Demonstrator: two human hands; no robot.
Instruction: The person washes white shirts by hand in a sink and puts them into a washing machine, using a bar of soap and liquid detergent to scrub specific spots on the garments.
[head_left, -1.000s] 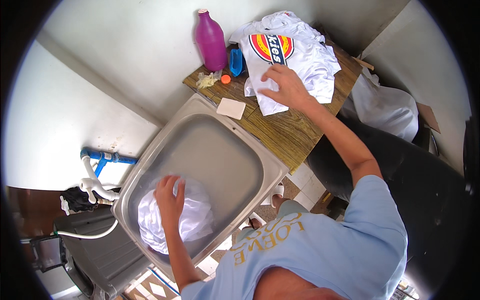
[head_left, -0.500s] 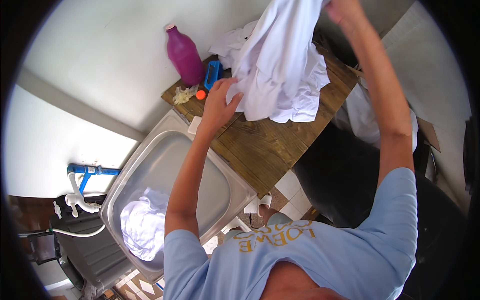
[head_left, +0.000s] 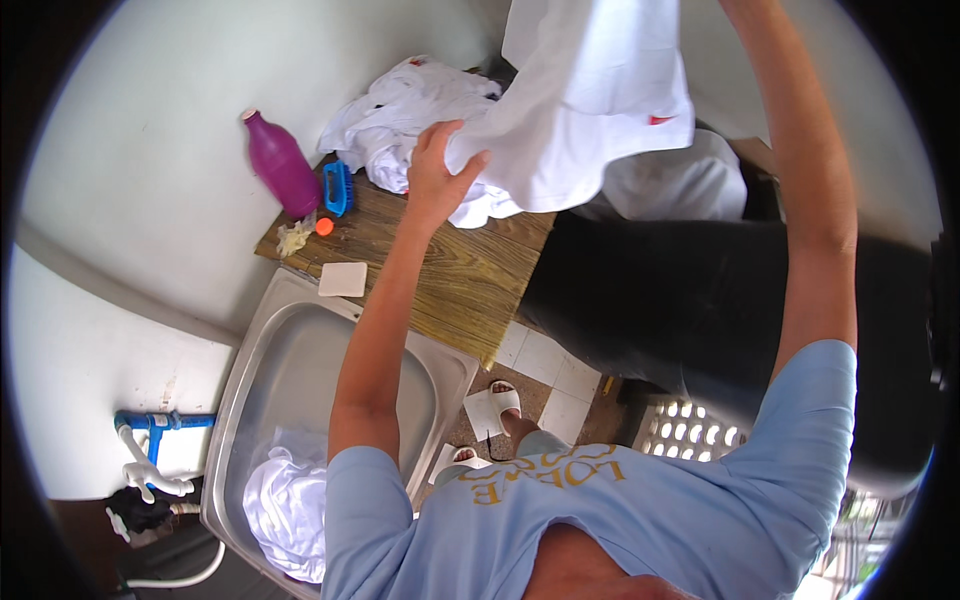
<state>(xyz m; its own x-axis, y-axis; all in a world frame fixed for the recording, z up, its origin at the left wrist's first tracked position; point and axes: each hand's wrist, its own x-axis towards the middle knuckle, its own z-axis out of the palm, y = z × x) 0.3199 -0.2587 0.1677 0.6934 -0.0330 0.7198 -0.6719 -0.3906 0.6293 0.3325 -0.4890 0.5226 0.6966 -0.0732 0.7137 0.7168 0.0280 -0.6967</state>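
A white cloth garment (head_left: 590, 120) with a small red mark hangs spread above the wooden tabletop, its upper part beyond the top edge. My left hand (head_left: 438, 175) is at its left edge, thumb and fingers apart, with cloth behind and between them. Raised at the upper right, my right forearm (head_left: 800, 150) runs out of the picture, so the right hand is hidden. Behind the left hand a heap of white clothes (head_left: 400, 115) lies on the wooden tabletop (head_left: 455, 290).
A purple bottle (head_left: 282, 165), a blue brush (head_left: 337, 188), an orange cap (head_left: 324, 227) and a pale square block (head_left: 343, 280) stand at the left. In the metal sink (head_left: 300, 330) lies wet white cloth (head_left: 285, 510), near a white tap (head_left: 145, 470). A large black object (head_left: 700, 290) fills the right.
The garment has swung up and to the right, uncovering the heap behind it. My right hand has risen out of view. The view has turned rightward.
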